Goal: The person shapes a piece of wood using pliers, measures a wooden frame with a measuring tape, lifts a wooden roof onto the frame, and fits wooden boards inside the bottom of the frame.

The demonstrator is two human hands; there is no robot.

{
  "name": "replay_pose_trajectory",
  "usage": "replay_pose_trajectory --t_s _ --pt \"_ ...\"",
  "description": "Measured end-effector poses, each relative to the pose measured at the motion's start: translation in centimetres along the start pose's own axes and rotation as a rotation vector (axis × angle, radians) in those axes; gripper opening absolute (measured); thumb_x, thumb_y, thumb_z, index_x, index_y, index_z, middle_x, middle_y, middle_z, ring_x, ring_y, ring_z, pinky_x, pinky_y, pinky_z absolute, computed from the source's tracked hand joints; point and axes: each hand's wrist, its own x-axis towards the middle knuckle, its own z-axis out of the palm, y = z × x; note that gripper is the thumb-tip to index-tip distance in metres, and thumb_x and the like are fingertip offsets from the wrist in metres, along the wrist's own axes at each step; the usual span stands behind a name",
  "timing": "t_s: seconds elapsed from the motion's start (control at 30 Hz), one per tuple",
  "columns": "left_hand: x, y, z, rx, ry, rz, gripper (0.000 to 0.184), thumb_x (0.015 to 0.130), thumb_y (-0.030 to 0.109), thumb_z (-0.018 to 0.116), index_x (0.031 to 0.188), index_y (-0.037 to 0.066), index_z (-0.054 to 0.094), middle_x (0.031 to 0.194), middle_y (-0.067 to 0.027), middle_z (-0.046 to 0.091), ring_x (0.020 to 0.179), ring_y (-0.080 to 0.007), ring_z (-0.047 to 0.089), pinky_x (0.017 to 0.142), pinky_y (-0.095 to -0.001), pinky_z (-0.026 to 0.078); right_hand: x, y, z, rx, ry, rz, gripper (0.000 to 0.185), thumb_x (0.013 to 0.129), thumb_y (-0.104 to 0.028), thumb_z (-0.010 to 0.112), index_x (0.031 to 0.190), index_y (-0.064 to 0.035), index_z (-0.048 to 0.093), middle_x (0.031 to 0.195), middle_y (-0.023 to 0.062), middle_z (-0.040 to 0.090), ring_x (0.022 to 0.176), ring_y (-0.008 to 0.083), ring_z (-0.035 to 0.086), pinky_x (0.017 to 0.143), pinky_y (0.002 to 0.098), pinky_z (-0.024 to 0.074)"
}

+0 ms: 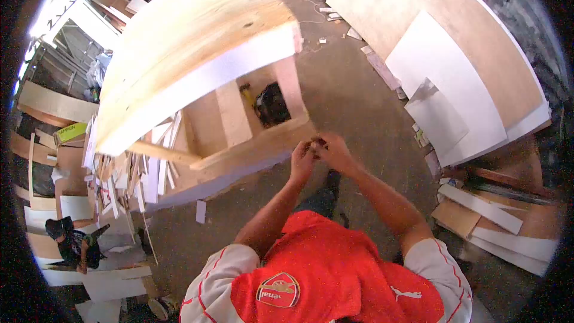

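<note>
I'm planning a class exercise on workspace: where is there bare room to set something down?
Bare room: the table top, as far as seen, and the floor between it and the leaning boards, beyond the right hand. Crowded: the table's left end, where wood scraps bunch up.

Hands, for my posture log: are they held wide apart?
No, the left hand is close beside the right hand, out ahead of the red shirt.

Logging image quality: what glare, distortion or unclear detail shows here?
Head view: glare blows out the upper left and pales the table; head view: distortion bows the white sheet, corners black; head view: detail between left hand and right hand is unclear.
</note>
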Motion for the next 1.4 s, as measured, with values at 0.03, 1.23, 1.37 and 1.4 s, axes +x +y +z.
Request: replay_pose_trajectory --t_s 0.03,1.23,1.37,1.4 --pt "2.1 -0.9 0.6 -0.028 -0.001 0.023 0.018 0.103 0.017 0.054 0.112 0.003 0.062 0.100 -0.0038 0.067 0.085 -0.0132 0.063 0.074 -0.0286 0.052 1.7 1.6 -0.5 0.019 -0.005 -0.010 0.026 0.091 -0.017 0.068 0.112 -0.0010 0.068 0.104 0.0181 0.070 0.092 0.0296 0.070 0.081 0.0390 0.0561" --pt "61.7 3.9 13.1 -0.141 0.691 0.168 0.026 0.107 0.027 0.051 0.114 0.004 0.059 0.098 -0.0028 0.064 0.083 -0.0093 0.059 0.070 -0.0263 0.048 66.0 21.6 -18.8 0.100 -0.689 -0.408 0.036 0.092 -0.027 0.066 0.116 0.0009 0.068 0.110 0.0202 0.069 0.100 0.0312 0.069 0.088 0.0393 0.0542" --pt "69.0 2.3 7.7 -0.174 0.745 0.134 0.027 0.106 0.029 0.052 0.114 0.004 0.060 0.094 -0.0013 0.064 0.079 -0.0088 0.059 0.067 -0.0253 0.047 74.1 22.3 -15.1 0.134 -0.791 -0.390 0.039 0.092 -0.029 0.066 0.117 0.0004 0.067 0.109 0.0201 0.069 0.101 0.0325 0.068 0.089 0.0403 0.0537" --pt "70.7 2.1 6.0 -0.214 0.738 0.112 0.030 0.106 0.030 0.052 0.116 0.003 0.061 0.093 -0.0007 0.064 0.077 -0.0086 0.058 0.067 -0.0252 0.047 76.2 22.8 -13.8 0.123 -0.808 -0.396 0.039 0.092 -0.030 0.067 0.117 0.0004 0.067 0.109 0.0204 0.069 0.101 0.0327 0.068 0.089 0.0408 0.0537"
